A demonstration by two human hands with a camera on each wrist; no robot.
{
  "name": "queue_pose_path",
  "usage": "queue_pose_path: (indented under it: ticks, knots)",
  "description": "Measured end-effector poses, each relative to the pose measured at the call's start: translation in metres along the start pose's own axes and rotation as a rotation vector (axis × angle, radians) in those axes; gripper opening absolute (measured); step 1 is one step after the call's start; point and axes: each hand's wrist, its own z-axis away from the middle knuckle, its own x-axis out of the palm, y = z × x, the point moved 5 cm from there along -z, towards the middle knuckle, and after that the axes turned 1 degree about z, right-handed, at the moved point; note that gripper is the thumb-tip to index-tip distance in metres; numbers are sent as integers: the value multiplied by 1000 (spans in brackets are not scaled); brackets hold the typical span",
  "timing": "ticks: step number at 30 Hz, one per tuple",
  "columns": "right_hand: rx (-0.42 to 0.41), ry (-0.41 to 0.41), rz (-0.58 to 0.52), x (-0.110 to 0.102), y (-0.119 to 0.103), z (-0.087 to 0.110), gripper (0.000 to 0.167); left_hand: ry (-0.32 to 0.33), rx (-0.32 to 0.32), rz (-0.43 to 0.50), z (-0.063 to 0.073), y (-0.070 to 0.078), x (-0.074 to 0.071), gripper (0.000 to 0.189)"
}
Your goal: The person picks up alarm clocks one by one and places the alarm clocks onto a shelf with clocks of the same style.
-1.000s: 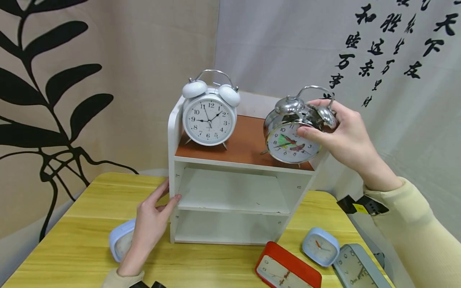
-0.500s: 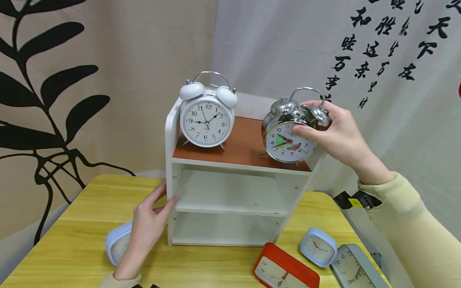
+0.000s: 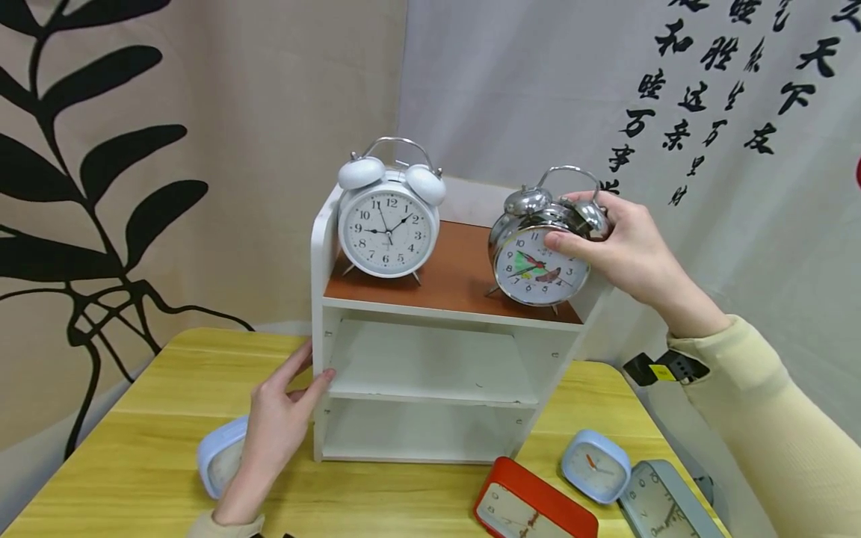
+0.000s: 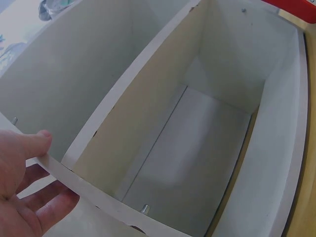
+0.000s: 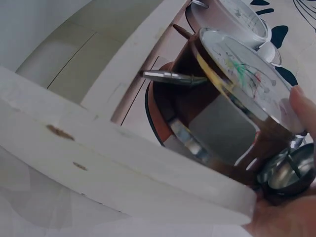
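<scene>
My right hand [image 3: 628,250] holds a silver twin-bell alarm clock [image 3: 514,243] by its upper right, thumb over the face and the other fingers behind. The clock stands over the right end of the shelf unit's brown top; in the right wrist view its metal leg [image 5: 173,78] shows, though firm contact is unclear. A white twin-bell alarm clock [image 3: 388,258] stands at the left end. Below, my left hand [image 3: 279,422] grips the left side panel of the white shelf unit [image 3: 430,317]. The left wrist view shows its thumb [image 4: 37,143] inside the panel's edge and fingers outside.
A yellow wood-grain table [image 3: 377,493] bears the unit. At front right lie a red clock [image 3: 541,497], a small blue clock [image 3: 596,465] and a grey-green clock [image 3: 666,501]. Another blue clock [image 3: 218,456] sits partly behind my left forearm. Curtains hang behind.
The silver clock and my right hand have shifted slightly left over the top board, with the clock's handle leaning less to the right. My left hand keeps its grip on the panel.
</scene>
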Motion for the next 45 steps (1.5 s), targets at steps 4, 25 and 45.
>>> queue_pose_path:
  ticks: [4, 25, 45]
  knots:
    - [17, -20, 44, 0, 2, -4, 59, -1, -4, 0, 0, 1, -1, 54]
    - [68, -94, 90, -1, 13, -18, 62, -5, -5, 6, 0, 1, 1, 55]
    - [51, -177, 127, -5, 20, -35, 63, -5, 13, 16, 0, 0, 0, 56]
